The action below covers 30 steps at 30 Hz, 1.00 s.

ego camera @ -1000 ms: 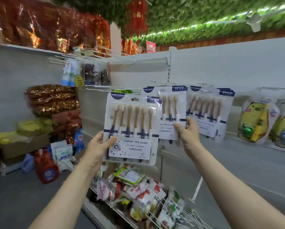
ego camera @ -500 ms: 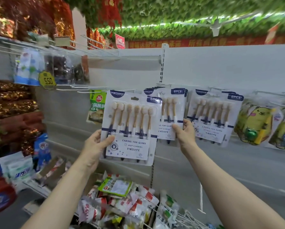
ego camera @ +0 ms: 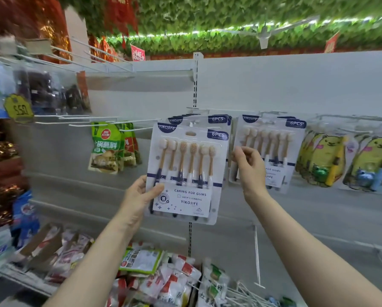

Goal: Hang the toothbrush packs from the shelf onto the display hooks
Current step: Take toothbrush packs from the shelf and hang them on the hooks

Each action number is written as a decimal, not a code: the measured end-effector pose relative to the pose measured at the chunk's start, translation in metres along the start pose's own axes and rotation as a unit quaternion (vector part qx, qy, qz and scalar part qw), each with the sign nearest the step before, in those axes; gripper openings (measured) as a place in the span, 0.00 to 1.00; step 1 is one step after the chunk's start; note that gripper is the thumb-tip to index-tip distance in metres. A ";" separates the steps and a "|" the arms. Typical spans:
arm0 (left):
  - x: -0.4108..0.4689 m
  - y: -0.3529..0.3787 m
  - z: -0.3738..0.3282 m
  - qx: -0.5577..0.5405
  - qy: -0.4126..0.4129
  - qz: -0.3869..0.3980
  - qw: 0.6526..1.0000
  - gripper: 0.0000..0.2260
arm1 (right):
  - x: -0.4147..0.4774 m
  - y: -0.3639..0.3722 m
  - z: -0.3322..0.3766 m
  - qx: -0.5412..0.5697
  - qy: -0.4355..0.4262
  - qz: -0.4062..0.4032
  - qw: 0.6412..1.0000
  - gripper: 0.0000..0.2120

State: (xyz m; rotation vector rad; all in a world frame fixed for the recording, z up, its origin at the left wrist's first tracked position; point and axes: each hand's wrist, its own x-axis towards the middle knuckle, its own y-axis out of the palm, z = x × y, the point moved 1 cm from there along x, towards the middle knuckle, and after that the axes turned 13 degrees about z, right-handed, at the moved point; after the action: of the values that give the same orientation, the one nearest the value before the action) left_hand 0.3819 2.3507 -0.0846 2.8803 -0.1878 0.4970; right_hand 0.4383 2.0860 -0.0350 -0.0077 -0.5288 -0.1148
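Held pack: a toothbrush pack [ego camera: 185, 173] of six brushes, upright and facing the camera, in front of the white back panel [ego camera: 296, 85] near its slotted upright; its hanging slot at the top edge is on no hook.
Left hand: the left hand [ego camera: 139, 200] grips the held pack at its lower left edge, thumb pressed on the front, fingers behind.
Right hand: the right hand [ego camera: 250, 167] is raised with fingers curled, just at the left edge of the right-hand stack; whether it pinches that edge or holds nothing I cannot tell, as the fingertips blur into the card.
Hung packs: a stack of the same packs [ego camera: 217, 120] hangs directly behind the held one, only its top and right edges showing; a second stack [ego camera: 274, 151] hangs beside it to the right.
Hooks: bare white display hooks [ego camera: 92, 123] jut from the panel's left part.
Neighbours: green sauce packets [ego camera: 107, 147] hang left of the held pack; yellow cartoon packs [ego camera: 323, 156] hang towards the panel's right edge.
Below: mixed sachets [ego camera: 163, 282] lie on a wire shelf.
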 end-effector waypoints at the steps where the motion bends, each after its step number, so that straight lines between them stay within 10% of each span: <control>1: 0.005 0.011 0.004 0.003 -0.005 0.012 1.000 0.13 | -0.002 -0.007 0.007 0.022 -0.004 0.011 1.000 0.14; 30: 0.090 0.180 0.053 -0.018 -0.006 0.105 0.994 0.08 | 0.038 -0.155 0.047 -0.051 -0.046 -0.043 0.997 0.18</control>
State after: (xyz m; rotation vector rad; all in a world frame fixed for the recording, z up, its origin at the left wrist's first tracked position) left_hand 0.4540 2.1556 -0.0689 2.8433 -0.4997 0.5070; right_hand 0.4299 1.9298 0.0209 -0.0901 -0.6155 -0.2264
